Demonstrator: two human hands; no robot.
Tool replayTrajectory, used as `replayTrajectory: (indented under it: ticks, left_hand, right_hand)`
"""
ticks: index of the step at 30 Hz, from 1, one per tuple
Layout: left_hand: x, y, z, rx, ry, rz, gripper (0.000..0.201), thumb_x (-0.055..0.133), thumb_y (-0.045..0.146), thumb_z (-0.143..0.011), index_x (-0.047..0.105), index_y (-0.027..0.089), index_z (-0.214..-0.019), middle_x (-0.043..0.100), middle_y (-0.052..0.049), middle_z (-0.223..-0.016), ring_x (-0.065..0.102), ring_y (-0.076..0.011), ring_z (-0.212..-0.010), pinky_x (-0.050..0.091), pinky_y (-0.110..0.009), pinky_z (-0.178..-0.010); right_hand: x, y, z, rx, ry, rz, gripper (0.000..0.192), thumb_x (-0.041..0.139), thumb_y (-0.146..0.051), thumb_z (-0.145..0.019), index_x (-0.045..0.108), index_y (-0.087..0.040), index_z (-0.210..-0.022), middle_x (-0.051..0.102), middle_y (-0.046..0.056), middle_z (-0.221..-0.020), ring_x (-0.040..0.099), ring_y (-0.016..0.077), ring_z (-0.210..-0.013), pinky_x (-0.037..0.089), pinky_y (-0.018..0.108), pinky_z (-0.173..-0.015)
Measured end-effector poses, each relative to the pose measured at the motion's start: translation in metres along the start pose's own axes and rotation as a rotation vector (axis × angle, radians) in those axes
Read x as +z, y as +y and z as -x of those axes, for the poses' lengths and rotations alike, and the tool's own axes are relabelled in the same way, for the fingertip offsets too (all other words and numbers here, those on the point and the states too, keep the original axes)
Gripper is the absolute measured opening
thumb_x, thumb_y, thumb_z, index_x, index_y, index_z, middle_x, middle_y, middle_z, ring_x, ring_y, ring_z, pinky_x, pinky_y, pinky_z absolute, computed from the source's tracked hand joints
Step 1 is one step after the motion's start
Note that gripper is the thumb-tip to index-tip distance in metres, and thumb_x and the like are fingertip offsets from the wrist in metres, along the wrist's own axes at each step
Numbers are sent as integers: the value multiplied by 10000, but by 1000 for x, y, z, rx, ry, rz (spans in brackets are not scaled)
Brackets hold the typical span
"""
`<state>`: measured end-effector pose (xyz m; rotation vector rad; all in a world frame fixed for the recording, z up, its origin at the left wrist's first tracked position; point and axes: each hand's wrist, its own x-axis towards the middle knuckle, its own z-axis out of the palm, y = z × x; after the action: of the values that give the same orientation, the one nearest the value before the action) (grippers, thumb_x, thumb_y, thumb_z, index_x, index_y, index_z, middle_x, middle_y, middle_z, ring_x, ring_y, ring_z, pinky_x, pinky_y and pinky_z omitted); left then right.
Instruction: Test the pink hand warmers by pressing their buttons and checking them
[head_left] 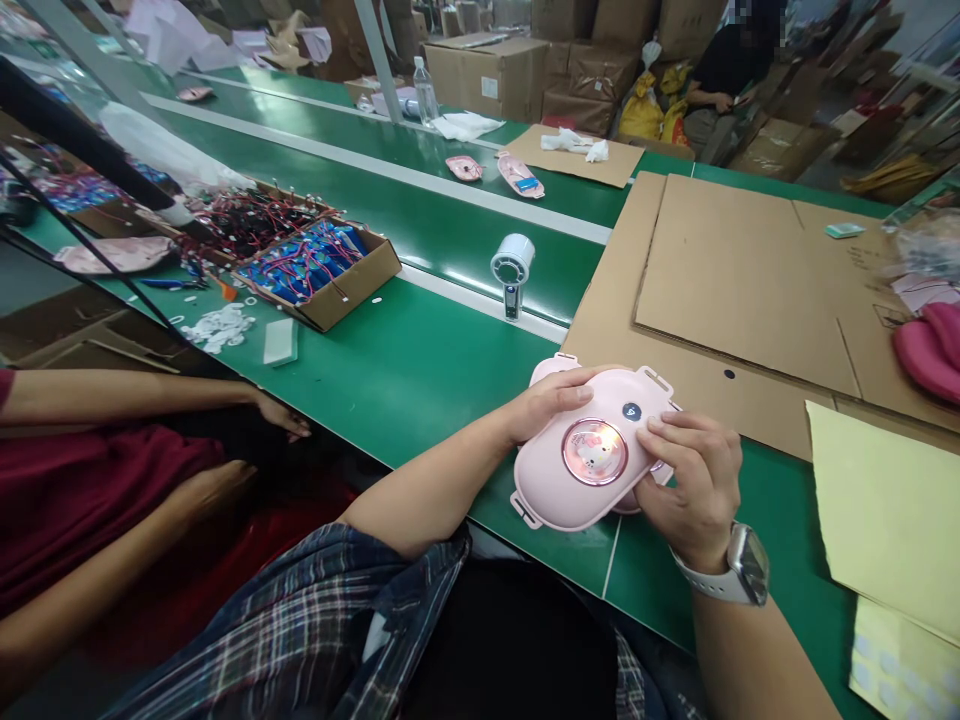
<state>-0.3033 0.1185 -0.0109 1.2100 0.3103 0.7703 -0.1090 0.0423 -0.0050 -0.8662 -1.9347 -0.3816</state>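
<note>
A pink oval plastic device point(555, 498) with strap loops at its ends is tilted above the near edge of the green bench. Its round window point(595, 452) glows and shows a cartoon cat face; a small dark round display point(632, 411) sits above that. My left hand point(551, 402) grips the upper left edge, thumb on the front. With my right hand point(690, 470) I hold the right edge, fingers bent beside the display and thumb lower down. Behind it, another pink piece point(541, 368) shows partly; the rest is hidden.
A white handheld fan point(513, 275) stands ahead. Leftward are a cardboard box of blue battery packs point(307, 262) and white rings point(217, 328). Flat cardboard point(750, 280) and yellow sheets point(892, 510) lie to the right. A co-worker's arms point(127, 410) are close on the left.
</note>
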Motion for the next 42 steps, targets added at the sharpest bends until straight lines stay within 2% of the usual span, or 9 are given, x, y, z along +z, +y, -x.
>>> replayTrajectory:
  ticks: [12, 21, 24, 26, 28, 30, 33, 35, 42]
  left_hand:
    - [1, 1, 1, 22, 7, -4, 708, 631, 581, -802, 582, 130, -1345, 496, -190, -1477, 412, -397, -1396, 333, -520, -1147]
    - [0, 0, 1, 43, 41, -39, 640, 670, 544, -803, 619, 171, -1321, 548, -141, -1440, 453, -365, -1369, 372, -471, -1126]
    - [1, -4, 2, 76, 121, -64, 602, 719, 494, -800, 624, 210, -1322, 572, -117, -1415, 478, -339, -1349, 389, -444, -1114]
    - [3, -8, 2, 118, 168, -82, 587, 730, 479, -805, 623, 221, -1322, 587, -112, -1396, 500, -328, -1328, 405, -431, -1097]
    - [5, -12, 2, 158, 200, -128, 587, 718, 483, -820, 610, 215, -1331, 597, -117, -1380, 518, -322, -1307, 415, -428, -1088]
    - [7, -14, 2, 173, 211, -178, 601, 708, 484, -831, 581, 214, -1352, 593, -122, -1379, 534, -313, -1285, 430, -423, -1073]
    - [10, -18, 3, 134, 212, -245, 628, 712, 478, -830, 537, 210, -1370, 583, -128, -1372, 562, -298, -1241, 457, -410, -1041]
    - [11, -19, 4, 101, 227, -287, 661, 722, 487, -814, 513, 194, -1369, 592, -134, -1337, 580, -293, -1201, 474, -405, -1011]
    - [8, -24, 4, -12, 241, -437, 623, 554, 560, -862, 561, 122, -1304, 623, -152, -1288, 555, -321, -1215, 418, -455, -1057]
  right_hand:
    - [2, -1, 0, 38, 15, -15, 360, 606, 72, -797, 634, -130, -1093, 651, 93, -955, 638, 292, -1008, 546, 438, -842]
    - [3, -1, 1, 66, 0, -2, 518, 583, 14, -828, 585, -267, -1263, 642, 59, -993, 638, 273, -1038, 554, 436, -867]
    - [7, 6, 8, 254, 26, -115, 562, 639, -84, -832, 529, -279, -1348, 606, 100, -1208, 585, 305, -1173, 523, 497, -957]
    - [11, 13, 13, 556, 35, -343, 561, 647, -189, -864, 476, -267, -1392, 552, 127, -1329, 560, 306, -1228, 530, 491, -958]
    - [13, 19, 18, 868, -11, -651, 524, 568, -311, -941, 408, -252, -1437, 588, 133, -1287, 606, 289, -1171, 567, 458, -886]
    - [13, 21, 19, 1017, -107, -856, 545, 514, -414, -976, 361, -242, -1470, 606, 135, -1276, 623, 288, -1143, 570, 459, -877]
    - [12, 19, 18, 1002, -206, -825, 662, 656, -486, -900, 393, -246, -1458, 485, 136, -1448, 515, 308, -1286, 474, 502, -1043]
    - [10, 17, 16, 968, -244, -773, 673, 717, -489, -858, 437, -249, -1421, 478, 128, -1455, 488, 306, -1309, 420, 512, -1096]
    - [10, 16, 19, 939, -290, -753, 568, 714, -491, -868, 516, -254, -1345, 594, 97, -1303, 581, 278, -1159, 485, 473, -1013]
